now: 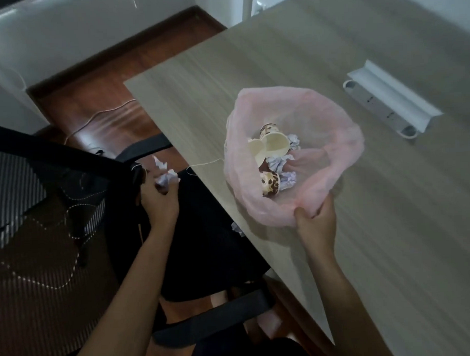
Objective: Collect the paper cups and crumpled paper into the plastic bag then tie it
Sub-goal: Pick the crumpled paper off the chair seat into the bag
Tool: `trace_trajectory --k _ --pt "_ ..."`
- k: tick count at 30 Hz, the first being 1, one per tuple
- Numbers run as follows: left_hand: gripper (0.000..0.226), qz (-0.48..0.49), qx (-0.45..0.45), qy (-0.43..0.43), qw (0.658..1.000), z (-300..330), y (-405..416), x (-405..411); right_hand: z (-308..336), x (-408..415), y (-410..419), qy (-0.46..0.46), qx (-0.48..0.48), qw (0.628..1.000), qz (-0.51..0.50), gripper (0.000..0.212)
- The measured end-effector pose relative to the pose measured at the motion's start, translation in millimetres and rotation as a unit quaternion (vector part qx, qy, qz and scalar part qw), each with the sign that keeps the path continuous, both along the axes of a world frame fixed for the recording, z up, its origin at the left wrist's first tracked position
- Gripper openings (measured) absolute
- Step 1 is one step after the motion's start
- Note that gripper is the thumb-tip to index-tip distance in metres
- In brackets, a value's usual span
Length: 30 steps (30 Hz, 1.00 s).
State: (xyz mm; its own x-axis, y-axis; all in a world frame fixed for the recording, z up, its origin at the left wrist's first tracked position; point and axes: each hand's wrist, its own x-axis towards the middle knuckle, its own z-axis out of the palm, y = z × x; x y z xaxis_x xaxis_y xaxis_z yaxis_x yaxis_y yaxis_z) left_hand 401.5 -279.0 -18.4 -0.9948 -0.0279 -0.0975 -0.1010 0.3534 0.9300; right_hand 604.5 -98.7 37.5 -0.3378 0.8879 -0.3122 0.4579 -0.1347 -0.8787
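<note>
A pink plastic bag point(333, 121) lies open on the wooden table point(390, 225). Inside it are paper cups point(276, 144), one with a brown spotted print point(270, 183), and balls of crumpled paper point(277, 163). My right hand point(316, 223) grips the bag's near rim. My left hand point(160, 200) is out over the black chair seat, to the left of the table, holding crumpled paper point(166, 177) in its fingers. Another crumpled paper ball point(237, 228) lies on the seat beside the table's edge.
A black office chair point(209, 232) with armrests stands against the table's left edge. A striped bag point(30, 211) sits at the left. A white power strip holder point(391, 108) lies on the table at the right. Thin white cables run across the brown floor point(92, 103).
</note>
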Motion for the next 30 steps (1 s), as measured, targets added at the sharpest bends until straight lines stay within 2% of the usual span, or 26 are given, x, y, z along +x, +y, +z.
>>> trace_trajectory --k 3,5,7,8,10,12,13,15,18,21,24,27,30 --pt "0.019 0.001 0.090 0.082 0.993 69 30 3 7 0 -3 -0.004 0.006 1.000 0.012 0.058" --pt "0.022 -0.031 0.137 0.140 0.980 109 57 12 10 0 -6 -0.011 0.003 1.000 0.015 0.060" --pt "0.023 -0.093 0.141 0.188 0.968 136 85 26 12 2 -8 -0.017 -0.004 1.000 0.013 0.060" --pt "0.023 -0.141 0.115 0.209 0.961 145 97 33 13 3 -9 -0.017 -0.006 1.000 0.014 0.059" --pt "0.030 -0.275 -0.039 0.231 0.932 147 120 43 16 4 -11 -0.018 -0.009 1.000 0.016 0.059" --pt "0.037 -0.397 -0.172 0.182 0.883 140 131 49 18 3 -13 -0.020 -0.006 1.000 0.015 0.064" --pt "0.036 -0.420 -0.183 0.161 0.874 136 134 52 18 3 -13 -0.017 -0.005 1.000 0.016 0.067" --pt "0.026 -0.386 -0.133 0.180 0.895 128 130 55 19 2 -13 -0.011 -0.001 1.000 0.019 0.066" --pt "0.017 -0.209 -0.047 0.211 0.954 113 106 50 16 1 -9 -0.002 0.001 1.000 0.023 0.063" --pt "0.021 -0.064 -0.013 0.114 0.991 67 73 41 13 0 -6 0.001 0.003 1.000 0.020 0.062" --pt "0.023 -0.030 -0.072 -0.006 0.997 1 48 49 8 -2 -1 0.002 -0.003 1.000 0.006 0.064" --pt "0.027 -0.083 -0.169 -0.097 0.977 -63 35 64 4 -4 1 0.006 -0.005 1.000 -0.001 0.066" --pt "0.037 -0.206 -0.264 -0.153 0.930 -119 38 79 -2 -3 4 0.017 -0.011 1.000 -0.013 0.066"
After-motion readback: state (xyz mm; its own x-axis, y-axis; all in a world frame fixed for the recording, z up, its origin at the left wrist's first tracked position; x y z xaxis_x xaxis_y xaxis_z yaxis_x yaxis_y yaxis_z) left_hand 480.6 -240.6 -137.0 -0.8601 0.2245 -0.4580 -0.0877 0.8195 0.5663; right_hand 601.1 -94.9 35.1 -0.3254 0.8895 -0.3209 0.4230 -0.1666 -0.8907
